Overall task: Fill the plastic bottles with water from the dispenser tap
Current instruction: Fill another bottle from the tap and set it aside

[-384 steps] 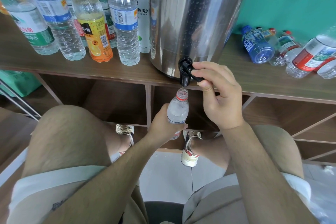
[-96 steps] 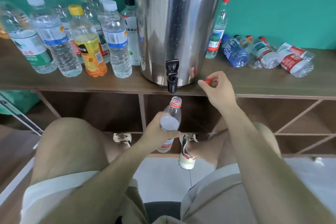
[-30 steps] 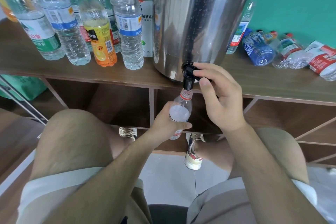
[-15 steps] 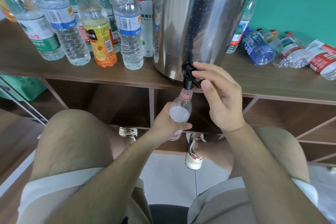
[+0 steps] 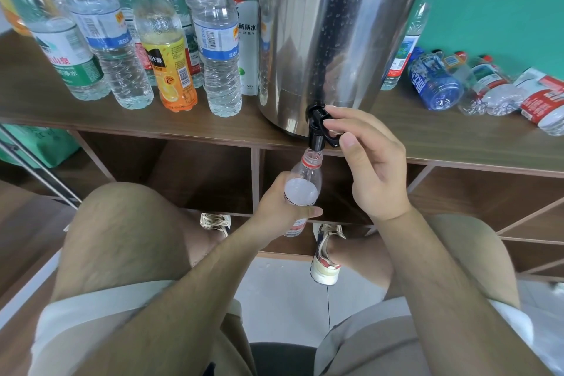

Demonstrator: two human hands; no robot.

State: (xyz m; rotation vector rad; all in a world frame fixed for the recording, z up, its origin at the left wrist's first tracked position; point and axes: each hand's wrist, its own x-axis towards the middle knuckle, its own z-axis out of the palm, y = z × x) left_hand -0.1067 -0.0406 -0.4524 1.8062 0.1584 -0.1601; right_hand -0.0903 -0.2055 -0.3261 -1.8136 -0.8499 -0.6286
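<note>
Head view: I log left hand (image 5: 274, 207) gripping bottle (image 5: 303, 189) mouth-up under tap (image 5: 316, 128), likely to catch water; right hand (image 5: 372, 171) pinches lever (image 5: 331, 139).

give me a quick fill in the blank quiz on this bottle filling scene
The left hand holds a small bottle whose neck ring is ____. The bottle's open mouth sits just under the black ____, whose lever the right hand pinches. Left of the dispenser, the juice bottle has a ____ cap. Right of the dispenser, the blue bottle lies on its ____.
Missing words: red; tap; yellow; side.
</note>
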